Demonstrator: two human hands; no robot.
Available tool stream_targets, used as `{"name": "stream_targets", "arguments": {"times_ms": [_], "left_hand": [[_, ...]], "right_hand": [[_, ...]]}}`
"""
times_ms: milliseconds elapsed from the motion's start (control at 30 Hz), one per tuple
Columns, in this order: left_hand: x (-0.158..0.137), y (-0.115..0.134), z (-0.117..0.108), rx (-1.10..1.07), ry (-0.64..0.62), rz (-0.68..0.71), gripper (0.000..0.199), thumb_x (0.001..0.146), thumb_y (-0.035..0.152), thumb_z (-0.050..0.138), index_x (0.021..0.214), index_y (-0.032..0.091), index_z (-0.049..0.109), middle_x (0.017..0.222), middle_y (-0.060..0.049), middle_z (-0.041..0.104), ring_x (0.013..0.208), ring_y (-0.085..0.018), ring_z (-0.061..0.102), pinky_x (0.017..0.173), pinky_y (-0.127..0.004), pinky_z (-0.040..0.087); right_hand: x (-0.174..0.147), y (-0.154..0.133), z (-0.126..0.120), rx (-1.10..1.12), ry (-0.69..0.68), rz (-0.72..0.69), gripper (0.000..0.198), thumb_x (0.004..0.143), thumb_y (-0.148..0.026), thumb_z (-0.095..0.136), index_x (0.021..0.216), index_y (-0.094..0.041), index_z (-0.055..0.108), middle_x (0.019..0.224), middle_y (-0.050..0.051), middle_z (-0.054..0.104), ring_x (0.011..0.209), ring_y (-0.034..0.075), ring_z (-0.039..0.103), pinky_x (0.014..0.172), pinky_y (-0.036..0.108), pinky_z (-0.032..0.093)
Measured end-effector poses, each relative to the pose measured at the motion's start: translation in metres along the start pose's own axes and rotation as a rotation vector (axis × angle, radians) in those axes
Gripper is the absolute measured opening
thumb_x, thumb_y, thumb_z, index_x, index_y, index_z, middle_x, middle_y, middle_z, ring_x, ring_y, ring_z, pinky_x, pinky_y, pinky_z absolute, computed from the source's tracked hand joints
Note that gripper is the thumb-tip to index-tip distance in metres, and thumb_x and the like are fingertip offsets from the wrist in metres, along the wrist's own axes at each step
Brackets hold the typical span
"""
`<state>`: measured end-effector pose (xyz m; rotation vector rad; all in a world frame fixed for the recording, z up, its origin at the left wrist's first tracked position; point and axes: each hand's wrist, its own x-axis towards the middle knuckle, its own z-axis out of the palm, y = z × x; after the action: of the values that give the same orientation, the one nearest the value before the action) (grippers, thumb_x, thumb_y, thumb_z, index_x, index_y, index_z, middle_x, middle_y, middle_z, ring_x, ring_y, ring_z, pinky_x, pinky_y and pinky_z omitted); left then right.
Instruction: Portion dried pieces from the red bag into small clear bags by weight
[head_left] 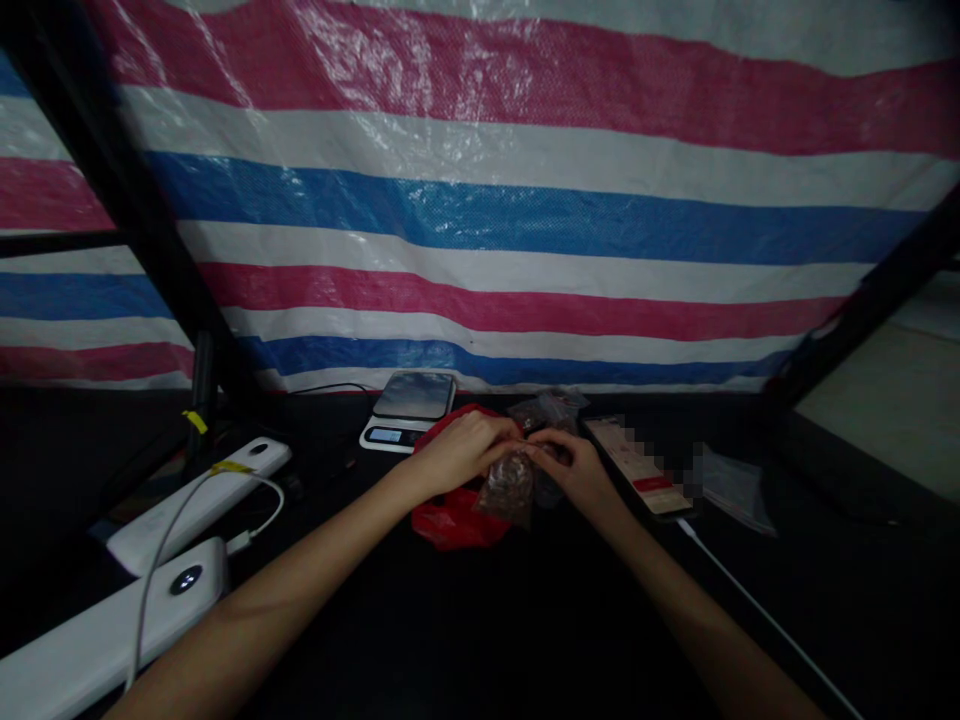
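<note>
Between my two hands hangs a small clear plastic bag [508,490] with brownish contents that I cannot make out. My left hand [471,447] pinches its top edge from the left. From the right, the fingers of my right hand [571,462] close on the same top edge. Under and behind the bag lies a red plastic bag [457,522], partly covered by my left hand and wrist. More clear bags [559,403] with dark contents lie just beyond my fingertips. A white digital scale [412,397] with a lit display stands behind my left hand.
To the right, a phone [637,465] with a lit screen has a white cable [772,605] plugged in. Beside it lies a flat clear bag [735,490]. Two white power banks [180,600] with a looped cable sit at left. A striped tarp [525,220] hangs behind the black table.
</note>
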<state>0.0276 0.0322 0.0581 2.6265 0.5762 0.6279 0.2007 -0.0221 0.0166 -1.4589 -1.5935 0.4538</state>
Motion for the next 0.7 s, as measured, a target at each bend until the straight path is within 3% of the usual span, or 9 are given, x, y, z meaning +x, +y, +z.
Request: {"name": "stream_targets", "arguments": {"times_ms": [133, 300, 467, 567, 700], "left_hand": [[0.001, -0.002, -0.003, -0.050, -0.019, -0.012, 0.024, 0.085, 0.032, 0.043, 0.086, 0.016, 0.060, 0.074, -0.001, 0.063, 0.068, -0.012, 0.057, 0.061, -0.020, 0.037], [0.001, -0.004, -0.012, -0.169, -0.036, -0.070, 0.023, 0.084, 0.030, 0.045, 0.082, 0.015, 0.063, 0.061, 0.001, 0.060, 0.051, -0.010, 0.054, 0.054, -0.019, 0.036], [0.001, -0.002, -0.008, -0.114, 0.082, -0.031, 0.023, 0.084, 0.022, 0.041, 0.081, 0.016, 0.063, 0.063, 0.000, 0.061, 0.059, -0.012, 0.056, 0.060, -0.020, 0.037], [0.002, -0.008, -0.005, -0.176, 0.104, -0.024, 0.025, 0.086, 0.023, 0.039, 0.090, 0.017, 0.063, 0.067, -0.001, 0.063, 0.061, -0.012, 0.057, 0.062, -0.020, 0.039], [0.002, -0.026, -0.011, -0.265, 0.254, -0.101, 0.029, 0.088, 0.027, 0.035, 0.106, 0.017, 0.056, 0.069, -0.001, 0.064, 0.057, -0.011, 0.058, 0.062, -0.020, 0.041]], "right_hand": [[0.001, -0.001, -0.003, 0.007, -0.018, -0.012, 0.023, 0.070, -0.036, 0.058, 0.075, -0.016, 0.067, 0.061, 0.000, 0.059, 0.051, 0.011, 0.044, 0.047, 0.023, 0.033], [0.002, -0.005, -0.004, 0.084, 0.026, -0.031, 0.022, 0.069, -0.036, 0.061, 0.074, -0.015, 0.068, 0.066, 0.002, 0.061, 0.055, 0.012, 0.048, 0.050, 0.024, 0.036], [0.001, -0.014, -0.009, 0.169, 0.062, 0.062, 0.021, 0.061, -0.035, 0.065, 0.067, -0.015, 0.068, 0.064, 0.004, 0.064, 0.057, 0.015, 0.054, 0.052, 0.025, 0.040], [0.006, -0.012, -0.014, 0.218, 0.114, 0.129, 0.023, 0.057, -0.037, 0.068, 0.065, -0.015, 0.067, 0.058, 0.002, 0.064, 0.053, 0.015, 0.055, 0.049, 0.025, 0.042], [0.030, 0.004, -0.019, 0.350, 0.238, 0.240, 0.029, 0.059, -0.040, 0.066, 0.072, -0.015, 0.066, 0.056, 0.001, 0.063, 0.047, 0.014, 0.055, 0.042, 0.024, 0.043]]}}
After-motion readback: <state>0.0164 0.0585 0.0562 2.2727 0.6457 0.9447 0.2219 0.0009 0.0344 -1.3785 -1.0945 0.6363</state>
